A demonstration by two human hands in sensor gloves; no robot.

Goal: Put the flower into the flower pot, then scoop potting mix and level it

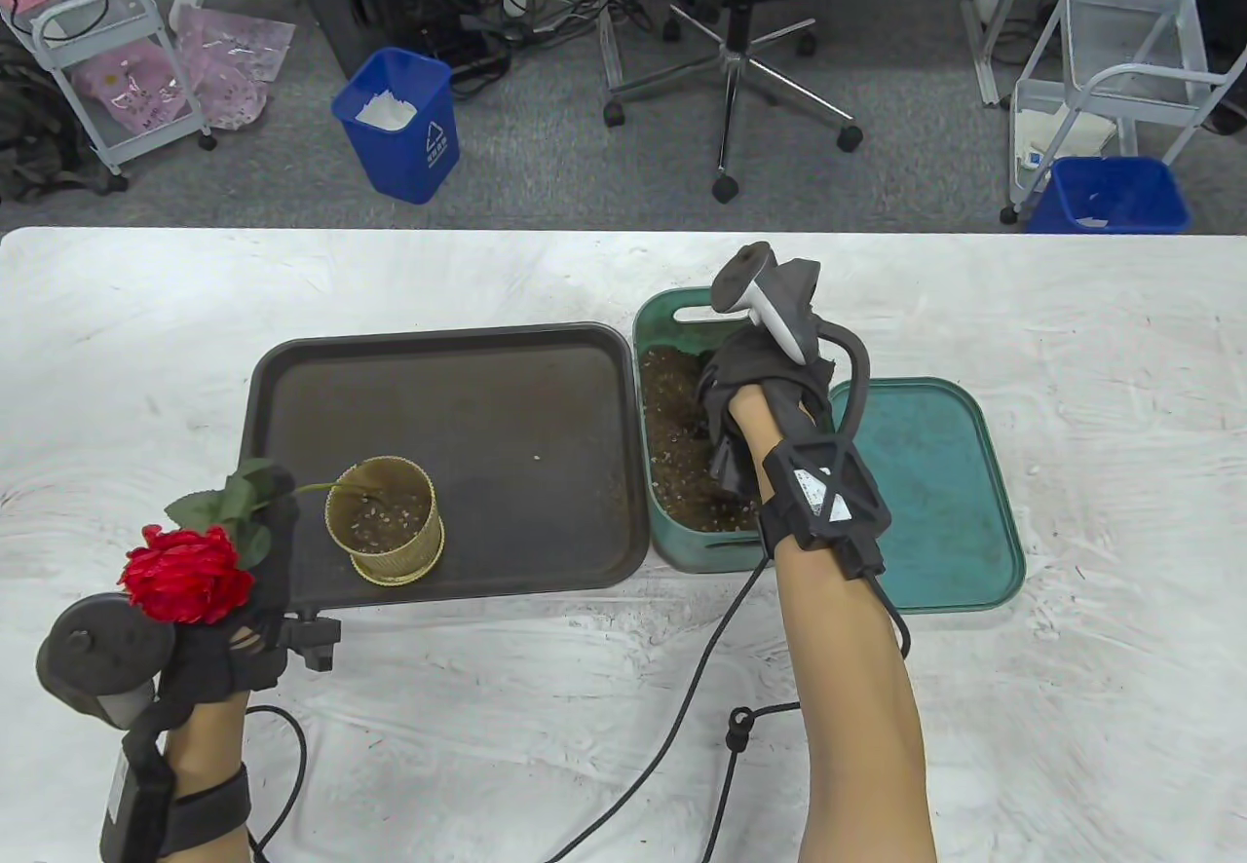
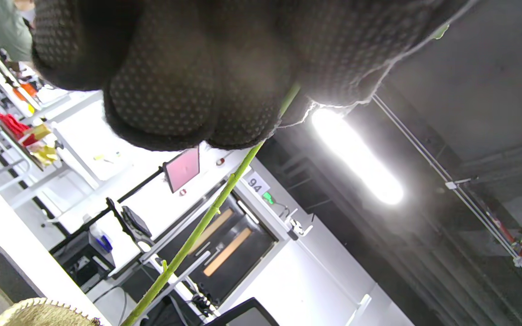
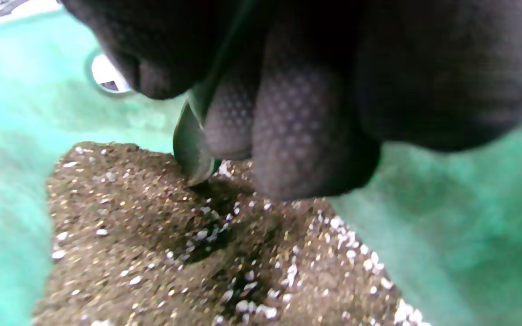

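Observation:
A red rose (image 1: 185, 576) with green leaves leans out to the left, its green stem (image 1: 317, 488) (image 2: 206, 222) reaching into the gold woven flower pot (image 1: 385, 517) on the dark tray (image 1: 546, 395). My left hand (image 1: 244, 610) grips the stem just below the bloom, at the tray's front left corner. My right hand (image 1: 745, 405) is down inside the green bin (image 1: 672, 318) of brown potting mix (image 1: 672, 434) (image 3: 188, 253). Its fingers (image 3: 297, 136) are curled round a green scoop (image 3: 193, 149), whose tip touches the mix. A thin layer of mix lies in the pot.
The bin's teal lid (image 1: 935, 493) lies flat to the right of the bin. Black cables (image 1: 701, 678) trail from both wrists over the white table's front. Past the far edge stand blue waste bins (image 1: 399, 123), an office chair and white carts.

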